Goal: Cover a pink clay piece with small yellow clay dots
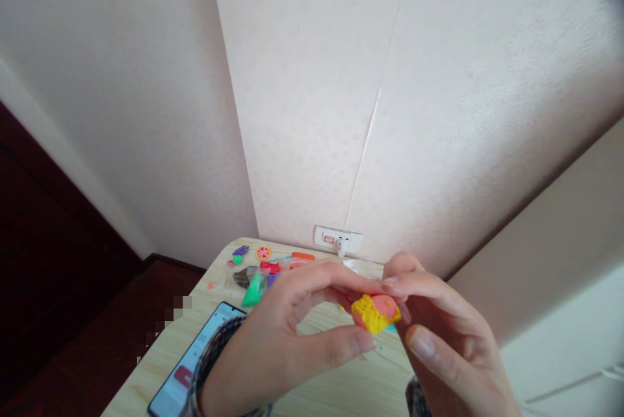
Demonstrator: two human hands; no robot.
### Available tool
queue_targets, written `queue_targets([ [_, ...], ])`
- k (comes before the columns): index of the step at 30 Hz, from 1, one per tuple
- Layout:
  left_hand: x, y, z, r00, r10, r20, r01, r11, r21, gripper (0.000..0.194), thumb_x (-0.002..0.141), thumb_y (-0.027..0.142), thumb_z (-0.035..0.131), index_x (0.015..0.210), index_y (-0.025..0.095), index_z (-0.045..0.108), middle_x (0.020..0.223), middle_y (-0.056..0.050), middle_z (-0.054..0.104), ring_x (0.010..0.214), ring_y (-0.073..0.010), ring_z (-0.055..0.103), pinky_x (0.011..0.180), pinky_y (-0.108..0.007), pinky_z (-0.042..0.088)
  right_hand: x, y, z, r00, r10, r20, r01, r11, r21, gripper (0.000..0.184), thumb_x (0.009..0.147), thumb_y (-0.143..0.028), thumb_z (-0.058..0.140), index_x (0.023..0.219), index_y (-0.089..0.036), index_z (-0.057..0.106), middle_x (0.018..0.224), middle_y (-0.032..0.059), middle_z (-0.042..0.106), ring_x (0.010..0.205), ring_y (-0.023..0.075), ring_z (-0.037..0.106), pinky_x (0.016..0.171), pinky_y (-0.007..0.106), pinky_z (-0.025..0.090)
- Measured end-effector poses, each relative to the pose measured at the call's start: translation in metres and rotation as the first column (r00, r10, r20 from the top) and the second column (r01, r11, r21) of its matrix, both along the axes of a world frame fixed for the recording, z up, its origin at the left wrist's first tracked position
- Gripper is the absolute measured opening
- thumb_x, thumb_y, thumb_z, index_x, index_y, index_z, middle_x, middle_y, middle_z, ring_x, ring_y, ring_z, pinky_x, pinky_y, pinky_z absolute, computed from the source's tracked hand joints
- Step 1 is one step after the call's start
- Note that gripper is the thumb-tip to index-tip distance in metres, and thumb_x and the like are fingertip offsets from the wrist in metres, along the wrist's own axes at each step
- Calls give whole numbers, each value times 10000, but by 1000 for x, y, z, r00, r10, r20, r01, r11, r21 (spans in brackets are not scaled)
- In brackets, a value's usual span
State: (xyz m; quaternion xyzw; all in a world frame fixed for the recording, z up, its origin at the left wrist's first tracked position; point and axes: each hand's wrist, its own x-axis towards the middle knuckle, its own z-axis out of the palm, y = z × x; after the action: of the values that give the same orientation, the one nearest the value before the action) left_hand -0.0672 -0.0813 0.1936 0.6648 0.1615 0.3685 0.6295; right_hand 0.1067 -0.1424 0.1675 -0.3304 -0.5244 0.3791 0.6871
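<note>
Both my hands meet over a light wooden table (160,365) at the bottom of the view. Between the fingertips sits a small clay figure (374,313), pink with a yellow ribbed piece pressed on it. My left hand (287,339) pinches it from the left with thumb below and fingers above. My right hand (439,332) holds it from the right, fingers curled round its far side. Part of the figure is hidden by my fingers.
Several coloured clay pieces and small bags (258,271) lie at the table's far edge. A phone (192,365) with a lit screen lies under my left wrist. A wall socket (337,238) with a plug sits on the pale wall behind. Dark floor lies left.
</note>
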Motion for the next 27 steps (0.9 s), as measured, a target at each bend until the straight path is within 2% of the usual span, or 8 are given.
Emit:
queue_targets([
  [6,1,-2,4,997,-49,57,51,998,-27,260,931,421,784,1105,229,799,1078,-57,831,1081,-234,745,1011,-359,541,0,-5,3,992,-11,122,7,999,34,273,866,-536,816,1113,-425,853,878,15,547,806,190,560,740,304,513],
  [11,0,-2,1,999,-9,39,10,999,-33,355,893,503,804,1083,203,807,1098,-89,816,1062,-262,726,972,-389,549,-1,-7,4,991,-14,133,9,999,39,230,897,-535,788,1093,-433,853,884,10,540,793,186,548,735,316,507],
  [14,0,-2,-2,998,-14,63,17,999,-44,337,894,481,810,1092,208,811,1076,-80,810,1069,-255,719,986,-385,541,1,-6,3,987,-22,156,13,998,58,242,905,-530,781,1115,-433,853,902,16,552,807,189,565,725,319,514],
  [17,0,-2,-4,996,-21,90,26,998,-52,325,890,470,817,1098,220,815,1081,-74,807,1066,-248,715,997,-383,544,2,-7,4,972,-83,218,59,992,113,254,939,-501,754,1162,-420,846,896,19,548,817,186,566,711,304,519],
  [20,1,-2,-6,996,24,88,-19,998,-61,335,877,476,830,1098,224,816,1078,-66,809,1044,-230,717,990,-362,555,3,-9,4,927,-185,327,125,973,196,277,973,-406,737,1238,-426,817,926,24,560,843,184,563,732,294,533],
  [24,1,-2,-7,991,76,114,-67,995,-80,266,885,413,838,1088,241,822,1083,-43,815,1050,-198,730,996,-313,556,2,-11,0,809,-369,458,239,917,319,449,991,-280,704,1394,-477,712,1022,37,578,936,204,567,798,314,545],
  [27,0,-2,-8,988,46,148,-35,996,-77,245,891,369,839,1104,249,824,1097,-40,820,1069,-197,736,997,-303,557,3,-13,-4,757,-412,508,255,901,351,544,1003,-229,660,1474,-499,629,1059,42,585,968,218,566,788,330,545],
])
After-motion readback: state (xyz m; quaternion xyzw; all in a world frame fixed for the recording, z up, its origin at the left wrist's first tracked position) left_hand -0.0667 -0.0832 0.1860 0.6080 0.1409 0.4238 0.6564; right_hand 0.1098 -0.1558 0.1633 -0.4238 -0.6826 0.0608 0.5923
